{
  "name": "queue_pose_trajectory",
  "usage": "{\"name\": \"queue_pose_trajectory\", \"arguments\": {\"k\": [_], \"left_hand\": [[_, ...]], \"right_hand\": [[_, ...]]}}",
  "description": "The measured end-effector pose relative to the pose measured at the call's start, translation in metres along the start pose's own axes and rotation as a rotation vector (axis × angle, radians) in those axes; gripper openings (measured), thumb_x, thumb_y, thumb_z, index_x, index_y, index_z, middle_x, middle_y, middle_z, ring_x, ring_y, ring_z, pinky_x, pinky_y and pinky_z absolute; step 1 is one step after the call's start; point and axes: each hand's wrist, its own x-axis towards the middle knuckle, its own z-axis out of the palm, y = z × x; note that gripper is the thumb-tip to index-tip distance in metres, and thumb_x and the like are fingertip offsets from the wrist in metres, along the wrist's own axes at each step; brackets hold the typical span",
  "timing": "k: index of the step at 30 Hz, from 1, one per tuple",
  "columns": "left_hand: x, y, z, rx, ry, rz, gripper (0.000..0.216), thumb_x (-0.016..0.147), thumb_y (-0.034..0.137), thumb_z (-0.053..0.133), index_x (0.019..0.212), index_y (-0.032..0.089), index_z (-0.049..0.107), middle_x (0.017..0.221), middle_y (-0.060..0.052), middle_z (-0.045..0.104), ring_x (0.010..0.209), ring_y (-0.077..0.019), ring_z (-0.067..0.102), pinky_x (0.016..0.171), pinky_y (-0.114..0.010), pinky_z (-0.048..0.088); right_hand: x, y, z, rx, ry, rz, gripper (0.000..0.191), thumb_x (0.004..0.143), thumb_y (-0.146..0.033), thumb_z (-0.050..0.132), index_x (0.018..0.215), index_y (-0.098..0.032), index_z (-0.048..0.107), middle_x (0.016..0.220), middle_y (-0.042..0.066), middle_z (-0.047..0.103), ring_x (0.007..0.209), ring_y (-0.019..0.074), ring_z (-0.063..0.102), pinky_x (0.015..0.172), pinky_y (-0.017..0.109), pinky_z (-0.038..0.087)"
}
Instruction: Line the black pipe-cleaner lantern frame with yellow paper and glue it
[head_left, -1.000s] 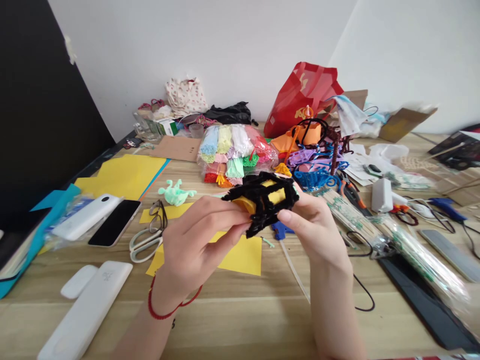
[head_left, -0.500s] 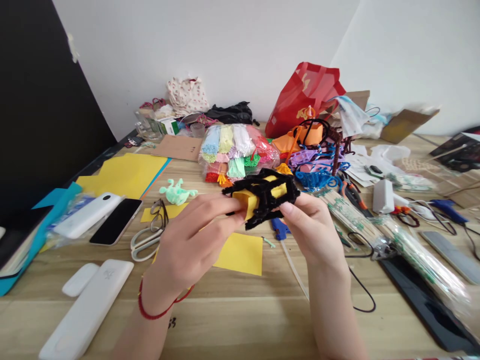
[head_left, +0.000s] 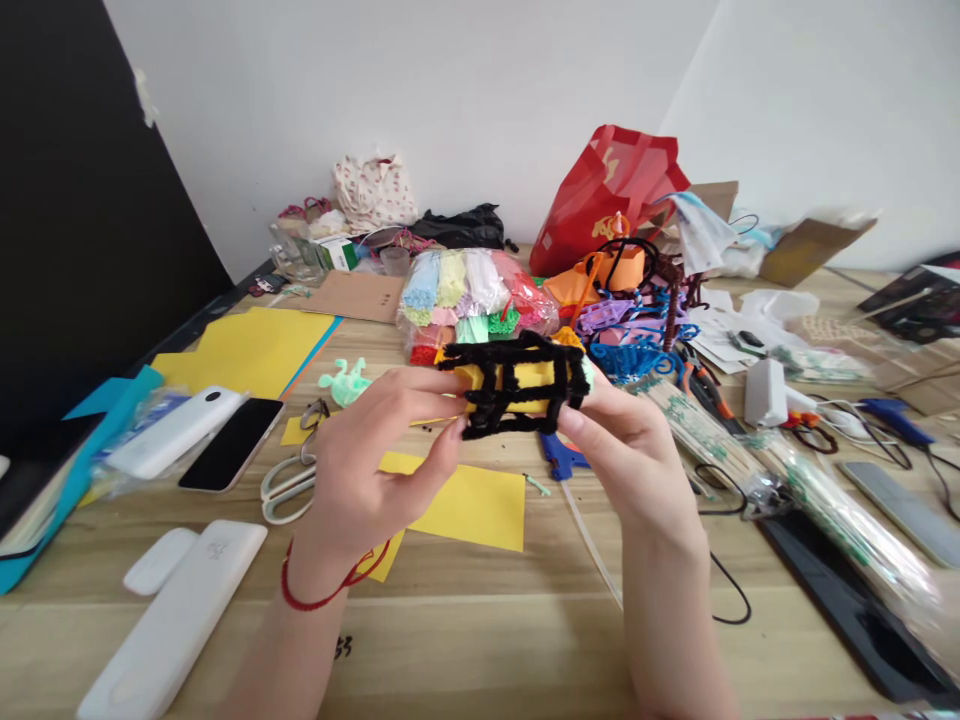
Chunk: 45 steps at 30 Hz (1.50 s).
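Between my hands, above the table, is a small frame of fuzzy black pipe cleaners (head_left: 517, 383) with yellow paper (head_left: 536, 375) inside it. My left hand (head_left: 382, 445) pinches its left end between thumb and fingers. My right hand (head_left: 630, 440) holds the right end, thumb on the lower right corner and the other fingers partly hidden behind. Below the frame lie a sheet of yellow paper (head_left: 480, 505) and a blue glue gun (head_left: 559, 456) with a clear glue stick. White-handled scissors (head_left: 289, 490) rest left of my left hand, near a mint-green pipe-cleaner figure (head_left: 345, 382).
Behind stand a bag of coloured pipe cleaners (head_left: 469, 300) and a red bag (head_left: 611, 200). Bundled sticks (head_left: 847, 520), pliers (head_left: 705, 385) and cables lie right. A phone (head_left: 232, 445), a white power bank (head_left: 176, 620) and yellow sheets (head_left: 247, 350) are left.
The black frame has turned so its latticed long side faces me more squarely. My left thumb has shifted from the yellow paper at the end to the frame's lower left corner.
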Motion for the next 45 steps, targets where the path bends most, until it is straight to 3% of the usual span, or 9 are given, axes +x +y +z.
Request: {"name": "queue_pose_trajectory", "arguments": {"k": [5, 9, 13, 18, 23, 32, 35, 40, 45], "left_hand": [[-0.001, 0.005, -0.004, -0.106, -0.071, -0.125, 0.007, 0.094, 0.025, 0.063, 0.100, 0.028, 0.064, 0.109, -0.004, 0.072, 0.102, -0.0220, 0.069, 0.089, -0.041, 0.059], [-0.003, 0.005, 0.001, -0.120, -0.084, -0.163, 0.026, 0.089, 0.034, 0.072, 0.112, 0.029, 0.062, 0.114, -0.006, 0.070, 0.109, -0.0254, 0.066, 0.093, -0.045, 0.059], [-0.004, 0.004, 0.014, -0.097, 0.050, -0.154, 0.023, 0.084, 0.030, 0.079, 0.101, 0.030, 0.063, 0.103, -0.002, 0.070, 0.097, -0.0220, 0.069, 0.082, -0.042, 0.061], [-0.003, 0.006, 0.019, -0.033, 0.114, -0.063, 0.020, 0.081, 0.019, 0.081, 0.087, 0.025, 0.063, 0.098, -0.001, 0.069, 0.090, -0.0175, 0.068, 0.077, -0.034, 0.060], [-0.001, 0.005, 0.018, -0.010, 0.073, 0.017, 0.018, 0.084, 0.013, 0.077, 0.085, 0.023, 0.063, 0.100, -0.002, 0.071, 0.095, -0.0176, 0.069, 0.082, -0.034, 0.060], [-0.001, 0.000, 0.022, -0.020, 0.045, -0.007, 0.012, 0.086, 0.018, 0.076, 0.089, 0.026, 0.069, 0.104, -0.003, 0.074, 0.100, -0.0224, 0.070, 0.090, -0.043, 0.060], [-0.004, 0.001, 0.020, -0.093, 0.016, -0.063, 0.015, 0.084, 0.019, 0.077, 0.095, 0.027, 0.072, 0.109, -0.004, 0.075, 0.108, -0.0243, 0.070, 0.098, -0.045, 0.059], [-0.010, 0.003, 0.013, -0.362, -0.106, -0.295, 0.034, 0.091, 0.024, 0.069, 0.125, 0.029, 0.068, 0.133, -0.008, 0.068, 0.128, -0.0284, 0.063, 0.106, -0.047, 0.057], [-0.014, -0.007, 0.008, -0.486, -0.119, -0.344, 0.022, 0.095, 0.041, 0.064, 0.116, 0.039, 0.074, 0.132, -0.002, 0.070, 0.133, -0.0286, 0.059, 0.106, -0.050, 0.057]], "right_hand": [[0.001, 0.001, -0.001, -0.052, 0.026, -0.041, 0.009, 0.088, -0.029, 0.075, 0.080, -0.028, 0.079, 0.112, 0.002, 0.073, 0.107, 0.0198, 0.067, 0.098, 0.036, 0.054], [0.000, -0.003, 0.001, -0.110, 0.035, -0.062, 0.012, 0.087, -0.028, 0.076, 0.076, -0.026, 0.077, 0.112, 0.002, 0.071, 0.108, 0.0203, 0.066, 0.096, 0.035, 0.054], [0.000, -0.007, 0.004, -0.114, 0.012, -0.067, 0.014, 0.089, -0.031, 0.073, 0.076, -0.026, 0.075, 0.118, 0.004, 0.071, 0.113, 0.0222, 0.066, 0.098, 0.038, 0.055], [-0.002, -0.008, 0.002, -0.059, -0.051, -0.062, 0.007, 0.089, -0.026, 0.073, 0.094, -0.027, 0.079, 0.133, 0.006, 0.066, 0.127, 0.0253, 0.061, 0.103, 0.040, 0.056], [-0.003, -0.005, -0.001, 0.005, -0.081, -0.047, 0.026, 0.077, -0.024, 0.085, 0.102, -0.029, 0.079, 0.137, 0.007, 0.061, 0.133, 0.0288, 0.056, 0.099, 0.040, 0.060], [0.001, 0.000, 0.000, -0.103, 0.011, -0.105, 0.018, 0.079, -0.030, 0.084, 0.095, -0.029, 0.077, 0.124, 0.006, 0.067, 0.118, 0.0252, 0.065, 0.104, 0.042, 0.056], [0.001, 0.000, -0.002, -0.159, 0.014, -0.137, 0.018, 0.082, -0.029, 0.082, 0.099, -0.030, 0.077, 0.124, 0.005, 0.067, 0.120, 0.0249, 0.063, 0.104, 0.042, 0.056], [0.002, 0.001, -0.005, -0.259, 0.017, -0.178, 0.017, 0.083, -0.030, 0.080, 0.100, -0.030, 0.077, 0.129, 0.006, 0.064, 0.126, 0.0256, 0.058, 0.104, 0.043, 0.056], [0.002, 0.001, -0.007, -0.264, -0.002, -0.211, 0.019, 0.083, -0.027, 0.080, 0.101, -0.033, 0.078, 0.127, 0.004, 0.065, 0.122, 0.0247, 0.061, 0.104, 0.043, 0.055]]}}
